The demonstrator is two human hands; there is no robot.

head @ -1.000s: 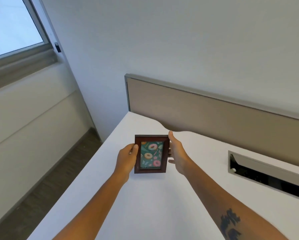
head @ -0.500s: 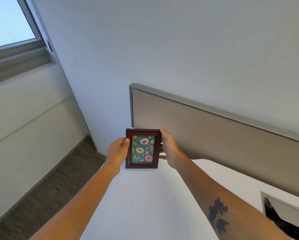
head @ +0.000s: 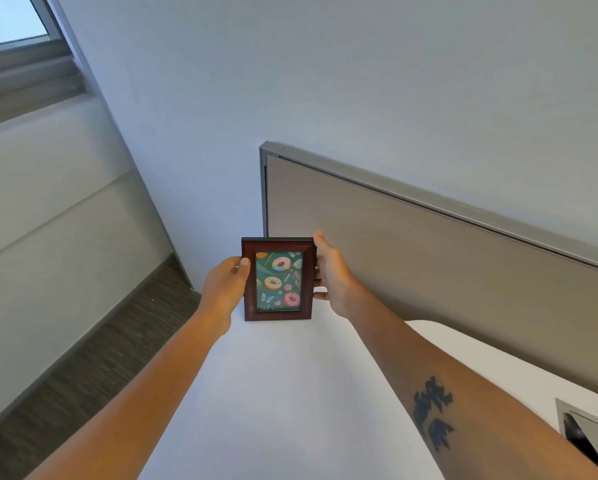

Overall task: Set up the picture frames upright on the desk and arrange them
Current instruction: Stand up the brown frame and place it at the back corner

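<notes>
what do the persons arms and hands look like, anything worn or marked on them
Both forearms are bare, with no sleeves in view. The left hand shows no ring, watch or glove. The right hand is bare too, and nothing shows at either wrist. The only marking is a dark blue-black tattoo on the right forearm, made of two stacked, jagged shapes. Its design is too unclear to name.

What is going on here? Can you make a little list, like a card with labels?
thing held: picture frame, dark brown wood, upright, portrait way up
picture inside: donuts on a green background
left hand: grips the frame's left edge
right hand: holds the frame's right edge
surface below: white desk
frame touching desk: cannot tell
behind: tan divider panel along the desk's far edge
other frames: none in view
</notes>
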